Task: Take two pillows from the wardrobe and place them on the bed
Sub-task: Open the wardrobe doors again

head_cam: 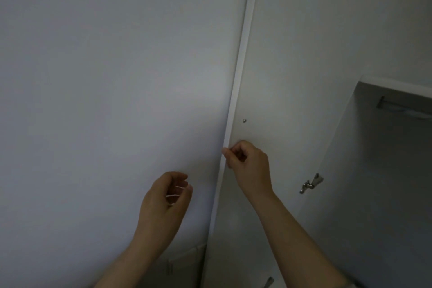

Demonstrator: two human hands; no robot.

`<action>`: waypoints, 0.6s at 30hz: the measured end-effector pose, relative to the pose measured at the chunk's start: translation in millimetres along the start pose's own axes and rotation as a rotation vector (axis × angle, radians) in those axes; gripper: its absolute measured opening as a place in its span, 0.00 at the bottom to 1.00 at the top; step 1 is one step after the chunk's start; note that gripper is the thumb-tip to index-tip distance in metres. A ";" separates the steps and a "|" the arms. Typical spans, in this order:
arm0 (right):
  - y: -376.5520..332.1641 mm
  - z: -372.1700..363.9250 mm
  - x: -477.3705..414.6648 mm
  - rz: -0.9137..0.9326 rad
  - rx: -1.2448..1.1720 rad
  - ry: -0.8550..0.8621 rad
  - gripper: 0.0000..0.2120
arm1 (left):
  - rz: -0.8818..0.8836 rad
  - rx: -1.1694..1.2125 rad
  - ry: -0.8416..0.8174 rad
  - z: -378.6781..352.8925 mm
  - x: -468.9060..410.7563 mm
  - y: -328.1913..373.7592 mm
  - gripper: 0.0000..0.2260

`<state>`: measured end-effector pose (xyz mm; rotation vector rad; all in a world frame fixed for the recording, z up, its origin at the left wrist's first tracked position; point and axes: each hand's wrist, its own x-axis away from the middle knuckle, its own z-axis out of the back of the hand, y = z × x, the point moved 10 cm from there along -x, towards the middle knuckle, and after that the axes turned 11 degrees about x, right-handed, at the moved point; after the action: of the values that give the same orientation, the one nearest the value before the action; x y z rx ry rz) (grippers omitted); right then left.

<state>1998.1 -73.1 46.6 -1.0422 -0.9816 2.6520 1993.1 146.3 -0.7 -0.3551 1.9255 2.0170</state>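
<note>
Left hand nearest, fingers loosely curled and apart, holding nothing, hanging just left of the wardrobe door edge, in front of the white panel beside it. Right hand above it, thumb and fingers pinched on that door's edge. Small metal stud on the door face just above the right hand; hinge at the door's far side. Beyond the door, wardrobe interior dim, shelf at top, rail under it. Pillows not seen; bed out of view

Right hand seemingly on white wardrobe door edge
</note>
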 end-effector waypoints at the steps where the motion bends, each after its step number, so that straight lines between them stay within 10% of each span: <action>1: 2.3 0.7 1.2 -0.008 -0.036 -0.035 0.11 | -0.004 -0.003 -0.011 -5.6 1.1 1.3 0.07; 18: 179.7 163.7 111.7 -0.406 -0.082 0.095 0.07 | 0.011 0.046 -0.403 -201.4 53.6 10.9 0.08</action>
<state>1828.1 -262.0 -36.9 -0.8636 -1.1490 2.2327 1930.4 -51.5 -23.4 0.0722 1.7177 1.8717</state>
